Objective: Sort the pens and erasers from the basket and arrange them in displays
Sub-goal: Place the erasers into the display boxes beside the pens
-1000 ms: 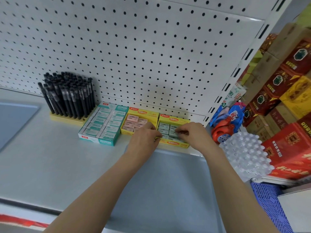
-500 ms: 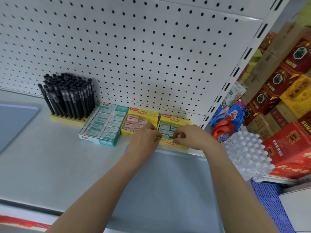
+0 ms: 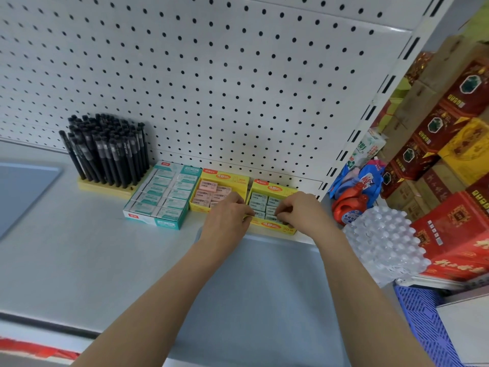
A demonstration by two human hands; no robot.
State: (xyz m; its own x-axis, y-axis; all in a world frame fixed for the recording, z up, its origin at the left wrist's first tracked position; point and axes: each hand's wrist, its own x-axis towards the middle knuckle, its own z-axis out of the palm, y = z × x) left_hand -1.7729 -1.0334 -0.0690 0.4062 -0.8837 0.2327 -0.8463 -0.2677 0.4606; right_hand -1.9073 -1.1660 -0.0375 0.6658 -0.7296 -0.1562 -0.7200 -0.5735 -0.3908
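Note:
Several black pens [image 3: 108, 152] stand upright in a yellow holder [image 3: 105, 190] at the shelf's back left. Beside it lie a teal box of white erasers [image 3: 162, 194], a yellow box of pink erasers [image 3: 219, 193] and a yellow box of green erasers [image 3: 270, 205]. My left hand [image 3: 229, 217] grips the left front corner of the green-eraser box. My right hand [image 3: 301, 211] reaches into that box, its curled fingers pinching a green eraser at the front row.
The white shelf [image 3: 79, 255] runs along a pegboard back wall [image 3: 211, 75]. At the right stand detergent bottles [image 3: 349, 205], a wrapped pack of water bottles [image 3: 383, 239], stacked red and yellow cartons [image 3: 455, 154] and a blue crate [image 3: 428, 324].
My right hand has drawn slightly toward the front of the green-eraser box. My left hand stays at the box's front corner.

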